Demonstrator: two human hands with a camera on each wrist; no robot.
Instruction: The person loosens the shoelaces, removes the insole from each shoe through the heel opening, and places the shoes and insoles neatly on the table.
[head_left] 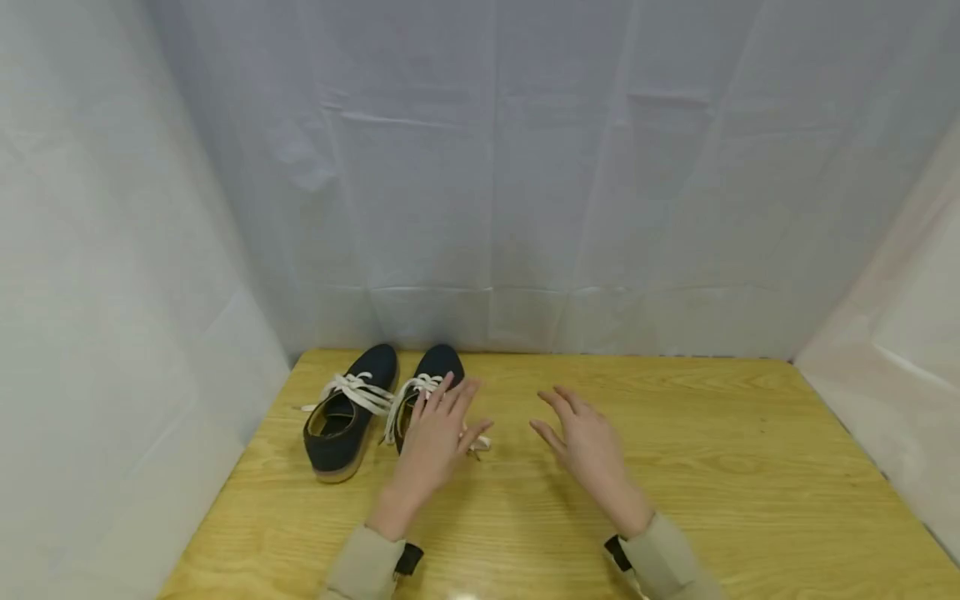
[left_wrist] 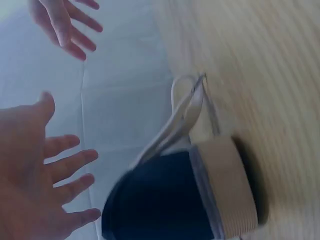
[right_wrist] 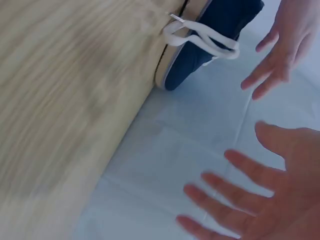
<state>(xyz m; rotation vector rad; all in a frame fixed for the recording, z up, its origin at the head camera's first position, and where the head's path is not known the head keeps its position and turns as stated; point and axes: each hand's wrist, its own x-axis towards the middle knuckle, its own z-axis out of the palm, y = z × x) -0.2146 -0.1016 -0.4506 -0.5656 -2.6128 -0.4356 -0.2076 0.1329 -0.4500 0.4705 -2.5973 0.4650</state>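
Two dark navy sneakers with white laces stand side by side at the table's left, toes toward the back. My left hand hovers over the right-hand sneaker, fingers spread, and hides much of it in the head view. The left-hand sneaker has its laces tied in a bow. To the right, my right hand is held above the bare tabletop with fingers apart, holding nothing. In the left wrist view, the heel of a sneaker shows below a hanging lace loop.
The wooden table extends across to the right. A pale cloth curtain hangs along its back edge, and further white sheets hang on both sides.
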